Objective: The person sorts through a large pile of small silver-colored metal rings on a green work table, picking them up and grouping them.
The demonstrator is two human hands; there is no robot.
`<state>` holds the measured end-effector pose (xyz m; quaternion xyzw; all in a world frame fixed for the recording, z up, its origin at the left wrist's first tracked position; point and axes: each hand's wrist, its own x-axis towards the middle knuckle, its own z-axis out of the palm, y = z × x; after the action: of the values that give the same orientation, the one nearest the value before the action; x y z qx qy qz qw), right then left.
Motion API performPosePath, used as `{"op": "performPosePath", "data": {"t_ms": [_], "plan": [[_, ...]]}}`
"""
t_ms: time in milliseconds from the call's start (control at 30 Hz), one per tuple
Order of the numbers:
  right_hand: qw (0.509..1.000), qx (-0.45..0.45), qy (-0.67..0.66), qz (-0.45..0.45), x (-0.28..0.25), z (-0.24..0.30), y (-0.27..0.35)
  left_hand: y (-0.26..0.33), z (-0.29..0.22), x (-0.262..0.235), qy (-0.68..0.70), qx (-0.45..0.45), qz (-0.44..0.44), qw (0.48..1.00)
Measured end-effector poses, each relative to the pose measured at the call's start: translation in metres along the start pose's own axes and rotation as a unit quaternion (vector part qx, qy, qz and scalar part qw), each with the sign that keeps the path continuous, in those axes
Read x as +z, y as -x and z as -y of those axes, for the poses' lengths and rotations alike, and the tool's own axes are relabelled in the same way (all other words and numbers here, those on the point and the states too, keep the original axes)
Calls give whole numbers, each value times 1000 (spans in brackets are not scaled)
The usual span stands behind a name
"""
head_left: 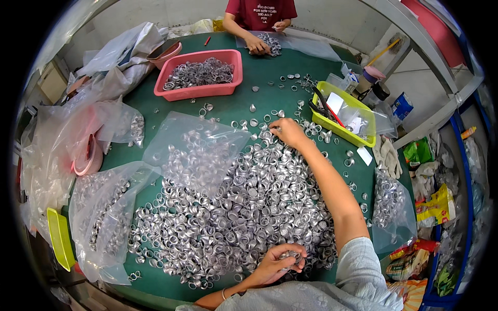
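A wide heap of silver-grey metal rings [249,207] covers the middle of the green table. Close to my body, my left hand [277,265] is cupped, its fingers curled round a few of the rings [291,255]. My right hand [288,132] reaches to the far edge of the heap. Its fingertips are pinched together among the rings there; what they hold, if anything, is too small to make out. A clear plastic sheet or bag [197,150] lies over the heap's far left part.
Beyond the heap stand a pink basin [199,92] of rings and a yellow-green basket [345,115] with pliers. Bags of rings [101,217] lie left, another bag [389,202] right. Across the green table [244,65], a person's hand [258,45] touches a small ring pile.
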<state>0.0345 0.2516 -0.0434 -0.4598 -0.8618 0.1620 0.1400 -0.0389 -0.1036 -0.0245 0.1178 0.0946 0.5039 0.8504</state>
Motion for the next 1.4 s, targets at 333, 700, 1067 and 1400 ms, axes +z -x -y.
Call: {"op": "performPosePath", "data": {"t_ms": [333, 700, 1067, 1400], "plan": [[996, 43, 39, 65, 0, 1, -2, 1, 1, 2, 2, -18, -4, 1000], [424, 124, -897, 33, -56, -12, 59, 0, 0, 2, 0, -9, -4, 1000], [532, 137, -835, -18, -56, -63, 75, -1, -2, 4, -1, -14, -1, 1000], [880, 180, -439, 20, -32, -17, 49, -4, 3, -5, 36, 1, 40, 999]]}}
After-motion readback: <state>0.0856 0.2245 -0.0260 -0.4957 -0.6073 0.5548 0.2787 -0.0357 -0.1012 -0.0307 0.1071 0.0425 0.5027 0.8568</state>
